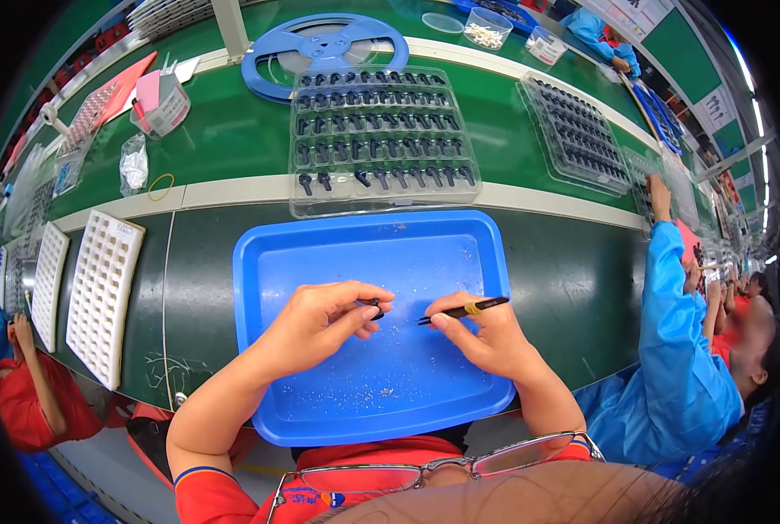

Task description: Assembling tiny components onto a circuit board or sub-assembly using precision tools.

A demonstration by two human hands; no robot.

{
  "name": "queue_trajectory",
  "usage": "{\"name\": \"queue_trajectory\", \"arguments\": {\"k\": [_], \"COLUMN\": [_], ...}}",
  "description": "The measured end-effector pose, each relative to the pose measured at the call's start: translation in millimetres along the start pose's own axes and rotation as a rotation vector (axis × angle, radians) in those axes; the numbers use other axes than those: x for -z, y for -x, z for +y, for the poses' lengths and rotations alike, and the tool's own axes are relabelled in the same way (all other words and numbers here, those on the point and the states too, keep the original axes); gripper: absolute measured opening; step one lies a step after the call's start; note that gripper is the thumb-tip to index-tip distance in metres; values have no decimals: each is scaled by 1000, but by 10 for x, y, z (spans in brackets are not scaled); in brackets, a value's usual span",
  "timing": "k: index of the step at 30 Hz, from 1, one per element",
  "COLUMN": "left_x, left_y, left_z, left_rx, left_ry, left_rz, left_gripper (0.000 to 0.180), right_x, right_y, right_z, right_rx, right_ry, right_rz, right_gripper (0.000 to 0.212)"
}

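Over a shallow blue tray (pixel 346 249) my left hand (pixel 316 321) pinches a small black part (pixel 373 307) between thumb and fingers; most of it is hidden. My right hand (pixel 487 334) grips black tweezers (pixel 481 306) with a yellowish band, their tips pointing left toward the small part but apart from it. Pale crumbs lie scattered on the tray bottom. Just beyond stands a clear plastic tray (pixel 383 208) with rows of small black stemmed pieces, alike in look to earbuds. One place in its nearest row holds no piece.
Behind stands a blue reel (pixel 263 70). At right are another filled clear tray (pixel 573 131) and a co-worker's blue sleeve (pixel 682 323). White slotted trays (pixel 103 297), a small bag (pixel 134 164) and a tub (pixel 167 109) are at left.
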State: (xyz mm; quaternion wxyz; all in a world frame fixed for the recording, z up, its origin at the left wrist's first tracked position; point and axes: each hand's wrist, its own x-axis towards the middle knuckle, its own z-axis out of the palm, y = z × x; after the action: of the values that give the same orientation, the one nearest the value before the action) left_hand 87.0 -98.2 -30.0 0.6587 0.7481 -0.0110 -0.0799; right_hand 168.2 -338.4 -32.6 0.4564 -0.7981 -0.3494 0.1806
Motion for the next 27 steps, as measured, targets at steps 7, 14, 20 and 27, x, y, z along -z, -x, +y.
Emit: {"name": "queue_trajectory", "arguments": {"k": [7, 14, 20, 27], "left_x": [33, 15, 31, 13], "left_y": [17, 16, 15, 11], "left_z": [-34, 0, -2, -27], "left_rx": [63, -63, -73, -137], "left_ry": [56, -171, -238, -254], "left_rz": [-23, -8, 1, 45], "left_gripper": [17, 13, 13, 11], "right_x": [-18, -10, -18, -20], "right_y": [-25, -3, -23, -33], "right_z": [-35, -57, -46, -25], "right_rx": [65, 32, 31, 27], "right_ry": [-36, 10, 12, 17], "right_rz": [-125, -128, -118, -97], "right_gripper": [11, 12, 11, 12]}}
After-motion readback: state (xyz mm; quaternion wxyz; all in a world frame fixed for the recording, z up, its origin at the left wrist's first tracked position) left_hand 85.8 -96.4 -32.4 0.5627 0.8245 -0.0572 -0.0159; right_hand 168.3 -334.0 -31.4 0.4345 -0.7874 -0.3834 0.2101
